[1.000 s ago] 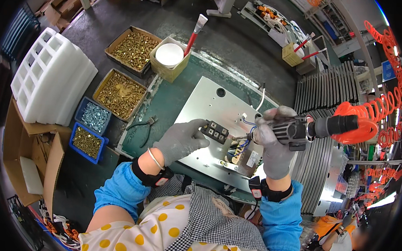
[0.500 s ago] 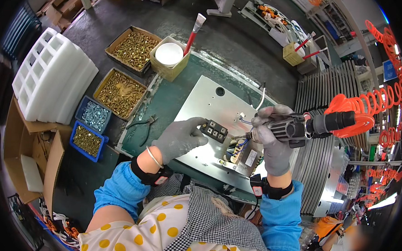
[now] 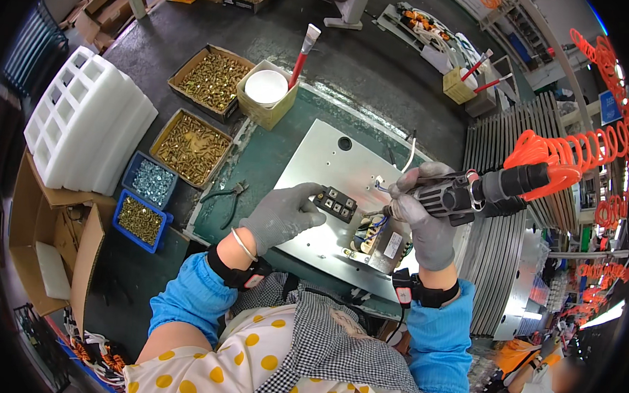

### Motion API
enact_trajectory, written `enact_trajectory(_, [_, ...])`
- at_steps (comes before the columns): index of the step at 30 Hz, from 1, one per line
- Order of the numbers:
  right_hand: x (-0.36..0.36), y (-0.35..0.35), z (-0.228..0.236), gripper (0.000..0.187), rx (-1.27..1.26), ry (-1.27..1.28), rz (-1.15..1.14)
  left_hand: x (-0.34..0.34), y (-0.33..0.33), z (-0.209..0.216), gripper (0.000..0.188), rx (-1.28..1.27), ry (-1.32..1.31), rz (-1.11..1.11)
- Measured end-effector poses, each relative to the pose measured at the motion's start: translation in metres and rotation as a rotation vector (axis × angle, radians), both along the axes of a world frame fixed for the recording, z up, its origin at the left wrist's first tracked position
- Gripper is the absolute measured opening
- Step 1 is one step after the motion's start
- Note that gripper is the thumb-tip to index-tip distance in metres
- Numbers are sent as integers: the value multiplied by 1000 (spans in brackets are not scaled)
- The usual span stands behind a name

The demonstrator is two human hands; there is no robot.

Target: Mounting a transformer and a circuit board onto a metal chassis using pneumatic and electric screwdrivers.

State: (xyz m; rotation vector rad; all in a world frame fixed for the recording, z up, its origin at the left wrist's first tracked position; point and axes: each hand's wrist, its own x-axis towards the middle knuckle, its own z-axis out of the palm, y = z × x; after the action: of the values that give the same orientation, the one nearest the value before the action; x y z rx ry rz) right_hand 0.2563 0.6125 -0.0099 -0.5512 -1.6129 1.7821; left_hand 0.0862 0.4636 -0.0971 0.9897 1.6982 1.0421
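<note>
The left hand (image 3: 282, 215), in a grey glove, reached over a bare metal plate (image 3: 318, 160) lying on the green tabletop (image 3: 258, 166). Its fingers were bent at the left end of a black terminal module (image 3: 337, 204) with square metal contacts; whether they pinched it or merely steadied it could not be told. The module lay over the middle of the plate. The right hand (image 3: 424, 218), gloved likewise, had its fingers wrapped around a power screwdriver (image 3: 448, 201), whose front end pointed left toward the module's right end; contact could not be made out. A coiled orange hose (image 3: 544, 150) showed by the tool's rear.

Just below the tool's front end, a boxy metal component (image 3: 387, 250) with wires sat on the plate. Pliers (image 3: 232, 201) rested on the tabletop left of the plate. Beyond them stood a carton (image 3: 263, 115) holding a white tub (image 3: 266, 87) and a red-handled brush (image 3: 304, 57). Farther left were cardboard trays (image 3: 218, 166) of brass-coloured screws, two blue bins (image 3: 163, 233) of small hardware and white foam blocks (image 3: 111, 136).
</note>
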Motion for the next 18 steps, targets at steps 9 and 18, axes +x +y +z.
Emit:
enact_trajectory(9, [2, -2, -1, 43, -42, 12, 2, 1, 0, 1, 56, -6, 7, 14])
enact_trajectory(18, [3, -4, -1, 43, 53, -38, -57, 2, -1, -1, 55, 16, 28, 7])
